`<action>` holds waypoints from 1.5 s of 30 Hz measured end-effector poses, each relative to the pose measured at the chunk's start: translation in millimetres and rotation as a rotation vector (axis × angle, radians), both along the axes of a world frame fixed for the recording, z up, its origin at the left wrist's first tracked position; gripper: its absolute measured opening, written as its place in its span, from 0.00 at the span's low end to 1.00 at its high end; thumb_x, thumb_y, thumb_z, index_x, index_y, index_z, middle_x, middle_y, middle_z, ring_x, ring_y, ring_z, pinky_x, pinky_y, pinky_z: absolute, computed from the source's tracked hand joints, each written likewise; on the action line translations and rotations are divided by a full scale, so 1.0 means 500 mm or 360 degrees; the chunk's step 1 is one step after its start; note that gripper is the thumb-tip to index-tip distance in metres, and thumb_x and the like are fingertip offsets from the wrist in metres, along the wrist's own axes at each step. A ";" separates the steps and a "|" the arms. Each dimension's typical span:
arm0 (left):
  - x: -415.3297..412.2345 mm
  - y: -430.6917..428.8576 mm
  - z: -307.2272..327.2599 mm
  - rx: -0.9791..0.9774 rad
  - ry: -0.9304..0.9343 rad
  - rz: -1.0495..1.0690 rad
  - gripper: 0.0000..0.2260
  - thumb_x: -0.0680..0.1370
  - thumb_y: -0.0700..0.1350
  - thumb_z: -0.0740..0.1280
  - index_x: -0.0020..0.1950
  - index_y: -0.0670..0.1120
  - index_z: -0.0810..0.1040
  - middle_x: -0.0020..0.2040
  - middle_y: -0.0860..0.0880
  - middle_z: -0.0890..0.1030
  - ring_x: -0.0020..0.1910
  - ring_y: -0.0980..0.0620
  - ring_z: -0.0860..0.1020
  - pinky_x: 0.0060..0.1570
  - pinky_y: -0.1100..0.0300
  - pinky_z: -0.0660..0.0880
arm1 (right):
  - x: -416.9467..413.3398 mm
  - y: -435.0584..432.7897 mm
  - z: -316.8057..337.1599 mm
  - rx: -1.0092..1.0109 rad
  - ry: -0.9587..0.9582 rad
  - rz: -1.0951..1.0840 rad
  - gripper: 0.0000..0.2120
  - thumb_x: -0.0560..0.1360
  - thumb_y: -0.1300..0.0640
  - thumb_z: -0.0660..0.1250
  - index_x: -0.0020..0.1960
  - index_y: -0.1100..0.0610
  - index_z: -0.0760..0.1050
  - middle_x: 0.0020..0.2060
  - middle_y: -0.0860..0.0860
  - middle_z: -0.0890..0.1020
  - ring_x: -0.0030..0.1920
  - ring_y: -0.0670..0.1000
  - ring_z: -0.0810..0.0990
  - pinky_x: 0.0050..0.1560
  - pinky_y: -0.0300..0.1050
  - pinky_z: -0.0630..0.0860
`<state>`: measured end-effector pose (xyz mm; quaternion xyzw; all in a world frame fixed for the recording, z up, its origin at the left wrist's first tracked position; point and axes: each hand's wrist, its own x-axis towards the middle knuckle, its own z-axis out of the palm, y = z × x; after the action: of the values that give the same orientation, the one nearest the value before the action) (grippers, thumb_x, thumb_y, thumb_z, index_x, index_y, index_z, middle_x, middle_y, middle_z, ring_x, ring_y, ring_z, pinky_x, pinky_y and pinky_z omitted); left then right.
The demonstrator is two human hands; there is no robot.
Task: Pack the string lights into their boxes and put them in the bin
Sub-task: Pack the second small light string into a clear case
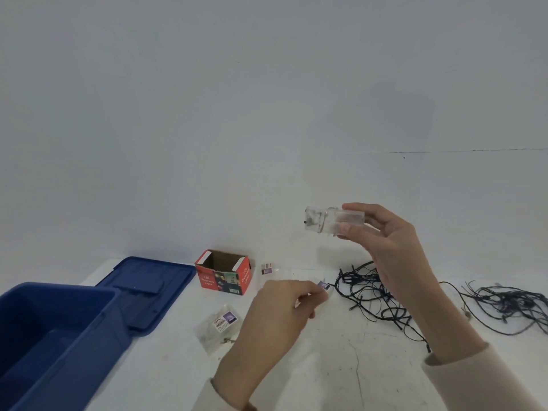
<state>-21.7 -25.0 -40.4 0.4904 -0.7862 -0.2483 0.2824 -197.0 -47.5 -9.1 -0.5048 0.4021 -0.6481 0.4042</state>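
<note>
White tabletop [311, 381] runs up to a plain pale wall [267, 114] that fills the upper half of the view. At eight o'clock sits a deep blue plastic bin [100, 345], open, with its flat blue plastic lid [148, 280] lying on the table just beyond it. Past the lid, near the wall, stands a red cardboard box [222, 280] printed with LED lights, its top flaps open. A clear labelled plastic bag [219, 324] lies flat between the bin and the left hand [275, 312], and a smaller labelled packet [267, 268] lies just right of the box. At three o'clock a loose tangle of dark string lights [364, 289] sprawls on the table, partly hidden behind the right forearm, with a second dark wire tangle [510, 304] farther right. The left hand, fingers curled, pinches a small clear packet with a purple label [323, 287] low over the table. The right hand [388, 241] is raised, thumb and fingertips gripping a clear plastic case [326, 220], perhaps a battery housing; blur hides its contents.
</note>
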 end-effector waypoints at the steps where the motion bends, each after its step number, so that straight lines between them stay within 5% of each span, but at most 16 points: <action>1: 0.000 0.009 0.009 -0.0089 -0.0115 -0.0020 0.11 0.79 0.52 0.61 0.54 0.54 0.82 0.37 0.55 0.81 0.34 0.60 0.76 0.41 0.64 0.73 | 0.002 0.000 0.001 -0.0009 0.0020 -0.0024 0.13 0.69 0.66 0.72 0.52 0.56 0.80 0.44 0.56 0.84 0.45 0.53 0.84 0.59 0.52 0.77; 4: 0.001 0.029 0.041 -0.0375 -0.0425 -0.0093 0.18 0.79 0.52 0.53 0.60 0.54 0.78 0.46 0.51 0.82 0.45 0.49 0.79 0.47 0.54 0.75 | 0.011 -0.001 0.004 -0.0039 0.0095 -0.0050 0.13 0.68 0.67 0.73 0.51 0.56 0.81 0.45 0.57 0.85 0.47 0.53 0.84 0.57 0.49 0.77; 7: 0.003 0.039 0.080 -0.0903 -0.0629 -0.0130 0.09 0.73 0.41 0.64 0.49 0.50 0.80 0.37 0.50 0.79 0.34 0.45 0.79 0.27 0.56 0.69 | 0.018 -0.001 -0.004 -0.0026 0.0244 -0.0060 0.14 0.67 0.67 0.74 0.50 0.54 0.81 0.43 0.53 0.85 0.47 0.51 0.84 0.53 0.41 0.77; 10: 0.005 0.034 0.127 -0.0996 -0.0772 -0.0043 0.08 0.75 0.39 0.64 0.48 0.52 0.78 0.39 0.52 0.76 0.34 0.46 0.77 0.26 0.58 0.58 | 0.020 0.002 -0.012 0.0021 0.0429 0.0048 0.16 0.68 0.68 0.73 0.50 0.51 0.81 0.35 0.44 0.83 0.41 0.43 0.82 0.46 0.32 0.75; 13: 0.021 0.006 0.149 -0.1132 -0.0586 -0.0046 0.07 0.74 0.45 0.63 0.44 0.53 0.81 0.36 0.53 0.77 0.29 0.46 0.77 0.25 0.59 0.67 | 0.016 0.010 -0.015 0.0018 0.0636 0.0189 0.20 0.68 0.67 0.74 0.54 0.49 0.79 0.37 0.51 0.83 0.41 0.49 0.82 0.48 0.38 0.77; 15: 0.034 -0.024 0.151 -0.0955 -0.0495 -0.0005 0.10 0.78 0.52 0.60 0.47 0.54 0.81 0.41 0.54 0.78 0.34 0.53 0.76 0.35 0.55 0.73 | 0.011 0.018 -0.012 0.0040 0.0663 0.0304 0.21 0.68 0.66 0.74 0.57 0.49 0.79 0.45 0.63 0.82 0.47 0.58 0.82 0.55 0.47 0.78; 17: 0.046 -0.051 0.149 -0.0662 -0.0325 0.0005 0.09 0.78 0.53 0.62 0.49 0.55 0.82 0.44 0.55 0.79 0.33 0.62 0.72 0.40 0.58 0.71 | 0.004 0.027 -0.010 0.0112 0.0565 0.0468 0.20 0.68 0.67 0.73 0.58 0.53 0.79 0.47 0.60 0.84 0.50 0.56 0.83 0.55 0.44 0.78; 23: 0.045 -0.069 0.092 0.0043 0.0484 -0.0119 0.08 0.76 0.40 0.67 0.43 0.51 0.83 0.35 0.56 0.82 0.32 0.59 0.76 0.36 0.67 0.70 | 0.001 0.040 -0.009 0.0280 0.0020 0.0877 0.19 0.68 0.71 0.68 0.58 0.60 0.78 0.48 0.59 0.84 0.48 0.55 0.84 0.46 0.42 0.80; 25: 0.035 -0.061 0.064 0.0278 0.0717 -0.0073 0.10 0.76 0.33 0.63 0.42 0.44 0.81 0.26 0.55 0.78 0.23 0.60 0.72 0.27 0.71 0.66 | 0.009 0.038 -0.009 0.0318 -0.0198 0.0885 0.19 0.68 0.70 0.66 0.58 0.62 0.77 0.48 0.60 0.84 0.47 0.55 0.84 0.45 0.42 0.80; 28: 0.020 -0.047 0.020 0.0552 0.1022 -0.0008 0.09 0.78 0.38 0.62 0.39 0.40 0.78 0.23 0.52 0.71 0.19 0.58 0.61 0.21 0.69 0.58 | 0.029 0.031 -0.012 0.0388 -0.0465 0.0758 0.17 0.67 0.70 0.70 0.55 0.64 0.75 0.46 0.59 0.84 0.46 0.54 0.84 0.44 0.41 0.80; 33: -0.011 -0.016 -0.005 0.0892 0.1559 -0.0141 0.12 0.79 0.41 0.61 0.61 0.48 0.76 0.28 0.50 0.73 0.21 0.59 0.63 0.22 0.69 0.59 | 0.048 0.023 -0.017 0.0428 -0.0698 0.0574 0.16 0.66 0.62 0.67 0.53 0.60 0.74 0.42 0.54 0.85 0.43 0.51 0.84 0.41 0.40 0.80; 39: -0.012 0.007 -0.012 0.0760 0.1278 -0.0094 0.14 0.80 0.42 0.60 0.64 0.54 0.74 0.34 0.48 0.81 0.25 0.55 0.73 0.25 0.66 0.70 | 0.047 0.009 -0.019 0.0466 -0.0678 0.0400 0.17 0.64 0.57 0.70 0.53 0.55 0.75 0.44 0.50 0.85 0.47 0.48 0.83 0.47 0.43 0.73; 45: -0.016 0.017 -0.016 0.0241 0.0382 0.0083 0.16 0.82 0.42 0.56 0.69 0.52 0.71 0.33 0.56 0.79 0.25 0.58 0.76 0.32 0.68 0.74 | 0.045 0.006 -0.025 0.0491 -0.0756 0.0305 0.12 0.71 0.63 0.68 0.54 0.59 0.74 0.40 0.53 0.85 0.44 0.53 0.85 0.47 0.45 0.80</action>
<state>-29.8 -16.3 -48.5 0.4973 -0.7128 -0.3564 0.3430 -174.5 -44.4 -21.6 -0.3074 0.3405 -0.6383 0.6182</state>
